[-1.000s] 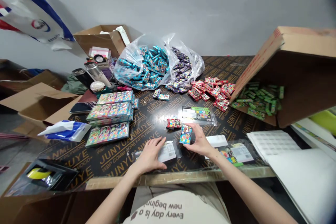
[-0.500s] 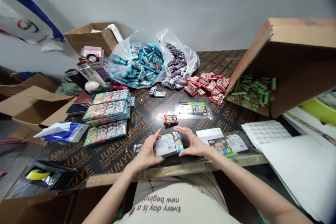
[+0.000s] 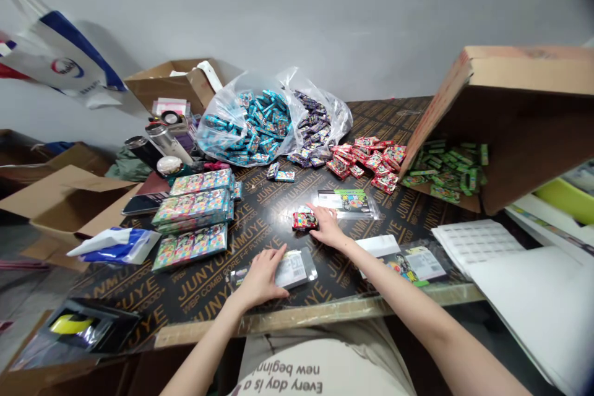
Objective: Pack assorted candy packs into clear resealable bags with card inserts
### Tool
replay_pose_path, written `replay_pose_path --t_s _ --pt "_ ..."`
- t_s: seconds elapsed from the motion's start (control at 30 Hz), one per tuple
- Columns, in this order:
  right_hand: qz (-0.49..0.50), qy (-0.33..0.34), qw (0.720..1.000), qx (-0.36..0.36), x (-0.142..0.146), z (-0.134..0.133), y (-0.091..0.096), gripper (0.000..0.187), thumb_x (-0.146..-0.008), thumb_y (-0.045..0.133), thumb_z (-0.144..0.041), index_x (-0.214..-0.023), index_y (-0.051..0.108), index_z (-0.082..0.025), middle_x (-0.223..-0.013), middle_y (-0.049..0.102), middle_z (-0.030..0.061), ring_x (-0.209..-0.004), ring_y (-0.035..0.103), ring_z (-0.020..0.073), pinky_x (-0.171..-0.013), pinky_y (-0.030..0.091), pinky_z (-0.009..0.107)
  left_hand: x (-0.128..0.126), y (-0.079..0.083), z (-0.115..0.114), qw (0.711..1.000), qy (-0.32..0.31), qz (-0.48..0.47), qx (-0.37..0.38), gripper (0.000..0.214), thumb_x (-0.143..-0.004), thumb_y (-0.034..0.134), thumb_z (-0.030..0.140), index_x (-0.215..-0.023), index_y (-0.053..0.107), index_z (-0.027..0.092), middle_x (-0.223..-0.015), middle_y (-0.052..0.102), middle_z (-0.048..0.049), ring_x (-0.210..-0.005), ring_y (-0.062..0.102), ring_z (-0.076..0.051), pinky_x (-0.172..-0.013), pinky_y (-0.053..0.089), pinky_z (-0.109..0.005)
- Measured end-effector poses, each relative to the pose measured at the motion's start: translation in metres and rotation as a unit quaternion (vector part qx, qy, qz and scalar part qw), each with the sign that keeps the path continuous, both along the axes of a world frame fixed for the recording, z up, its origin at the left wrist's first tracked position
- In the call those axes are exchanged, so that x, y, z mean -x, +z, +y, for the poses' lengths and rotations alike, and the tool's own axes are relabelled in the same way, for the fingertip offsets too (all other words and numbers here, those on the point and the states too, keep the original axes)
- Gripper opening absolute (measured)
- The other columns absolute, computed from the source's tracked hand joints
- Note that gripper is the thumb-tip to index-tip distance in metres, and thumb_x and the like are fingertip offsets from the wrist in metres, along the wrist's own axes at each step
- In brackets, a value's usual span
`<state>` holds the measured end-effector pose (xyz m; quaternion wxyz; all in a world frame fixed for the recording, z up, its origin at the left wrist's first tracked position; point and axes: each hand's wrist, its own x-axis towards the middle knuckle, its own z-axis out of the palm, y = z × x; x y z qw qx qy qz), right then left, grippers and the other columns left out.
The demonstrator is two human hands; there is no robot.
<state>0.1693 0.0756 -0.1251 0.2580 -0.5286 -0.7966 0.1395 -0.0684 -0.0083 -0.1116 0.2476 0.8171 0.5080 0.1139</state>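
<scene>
My left hand (image 3: 260,278) is over the left part of a clear plastic sleeve (image 3: 310,265) that has a card with a white barcode label inside. Its thumb and fingers grip the sleeve from both long sides, and the palm hides the left part. Farther forward, my right hand (image 3: 327,226) has its thumb and fingertips around the right end of a small red candy packet (image 3: 302,221). That packet lies on the dark printed table, just left of another flat clear sleeve (image 3: 348,200) with a green and black card.
Stacks of wrapped packs (image 3: 192,210) stand left. Bags of blue packets (image 3: 264,120) and purple packets (image 3: 315,120) are behind, beside loose red packets (image 3: 366,154). A tilted carton (image 3: 520,111) holds green packets (image 3: 448,167). Another sleeve (image 3: 422,260) and white sheets (image 3: 520,284) lie right.
My right hand has left the right end of the sleeve and moved forward to the red packet. The blue piece at that end is no longer visible. My left hand stays on the sleeve.
</scene>
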Motion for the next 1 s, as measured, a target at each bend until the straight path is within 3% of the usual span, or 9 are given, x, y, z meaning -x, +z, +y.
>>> replay_pose_path --t_s 0.07,0.17,0.3,0.5,0.6,0.67,0.83,0.9,1.0 --pt "-0.015 -0.001 1.000 0.010 -0.007 0.010 -0.008 0.067 -0.069 0.054 -0.020 -0.132 0.035 -0.021 -0.109 0.059 0.0083 -0.101 0.051 0.0238 -0.094 0.025 0.043 -0.006 0.000 0.015 1.000 0.016 0.021 -0.006 0.094 -0.052 0.072 0.051 -0.133 0.036 0.021 -0.119 0.050 -0.0119 -0.110 0.045 -0.030 -0.094 0.034 -0.042" --pt "-0.007 -0.096 0.995 -0.023 -0.026 0.012 -0.010 0.063 -0.071 0.054 -0.025 -0.132 0.035 -0.018 -0.112 0.058 0.0112 -0.100 0.052 0.0255 -0.092 0.026 0.043 -0.029 0.004 0.044 0.995 0.091 0.015 -0.047 0.086 -0.061 0.062 0.060 -0.131 0.038 0.016 -0.119 0.050 -0.0143 -0.110 0.046 -0.029 -0.093 0.035 -0.039" --pt "-0.060 -0.168 0.984 -0.003 -0.052 0.007 -0.004 0.062 -0.071 0.059 -0.032 -0.129 0.040 -0.019 -0.119 0.054 0.0150 -0.107 0.048 0.0315 -0.088 0.029 0.046 -0.069 0.004 0.080 0.984 0.172 -0.024 -0.047 0.090 -0.060 0.068 0.048 -0.134 0.031 0.014 -0.118 0.051 -0.0168 -0.112 0.045 -0.032 -0.092 0.035 -0.040" --pt "-0.018 0.010 1.000 -0.024 -0.048 -0.009 0.021 0.077 -0.067 0.067 -0.035 -0.135 0.032 -0.024 -0.143 0.026 0.0120 -0.128 0.027 0.0302 -0.099 0.026 0.046 -0.077 0.009 0.086 0.984 0.152 -0.096 0.001 0.067 -0.060 0.065 0.021 -0.122 0.043 0.013 -0.092 0.062 -0.0083 -0.084 0.059 -0.022 -0.077 0.044 -0.033" --pt "0.085 0.145 0.985 0.043 -0.037 -0.015 0.032 0.078 -0.068 0.067 -0.036 -0.135 0.031 -0.024 -0.139 0.035 0.0106 -0.126 0.034 0.0268 -0.099 0.029 0.043 -0.064 0.021 0.073 0.976 0.118 -0.178 0.040 0.068 -0.057 0.068 0.021 -0.121 0.042 0.017 -0.088 0.061 -0.0028 -0.076 0.059 -0.017 -0.074 0.046 -0.029" --pt "0.160 0.179 0.967 0.081 -0.030 -0.019 0.036 0.067 -0.070 0.065 -0.033 -0.131 0.038 -0.023 -0.129 0.047 0.0091 -0.116 0.046 0.0232 -0.094 0.037 0.039 -0.054 0.030 0.064 0.936 0.122 -0.312 0.103 0.074 -0.055 0.070 0.019 -0.122 0.040 0.018 -0.089 0.061 -0.0022 -0.079 0.059 -0.016 -0.076 0.046 -0.029" --pt "0.249 0.184 0.947 0.089 -0.009 -0.040 0.046 0.048 -0.072 0.065 -0.028 -0.117 0.052 -0.021 -0.106 0.060 0.0065 -0.085 0.058 0.0165 -0.076 0.048 0.032 -0.039 0.045 0.050 0.742 0.196 -0.589 0.254 0.064 -0.066 0.065 0.021 -0.123 0.039 0.019 -0.089 0.060 -0.0017 -0.074 0.059 -0.011 -0.072 0.046 -0.025" --pt "0.234 0.187 0.953 0.055 -0.002 -0.051 0.053 0.045 -0.071 0.067 -0.031 -0.114 0.056 -0.022 -0.106 0.058 0.0070 -0.092 0.056 0.0188 -0.083 0.045 0.035 -0.041 0.048 0.044 0.703 0.189 -0.617 0.300 0.056 -0.071 0.062 0.023 -0.123 0.041 0.020 -0.088 0.061 -0.0017 -0.070 0.059 -0.010 -0.067 0.047 -0.024" --pt "0.212 0.158 0.964 -0.006 0.002 -0.061 0.063 0.072 -0.063 0.073 -0.037 -0.127 0.043 -0.022 -0.123 0.047 0.0104 -0.115 0.043 0.0252 -0.099 0.034 0.043 -0.052 0.047 0.036 0.681 0.159 -0.624 0.350 0.053 -0.073 0.060 0.025 -0.124 0.043 0.021 -0.092 0.063 -0.0029 -0.073 0.060 -0.011 -0.069 0.048 -0.025"
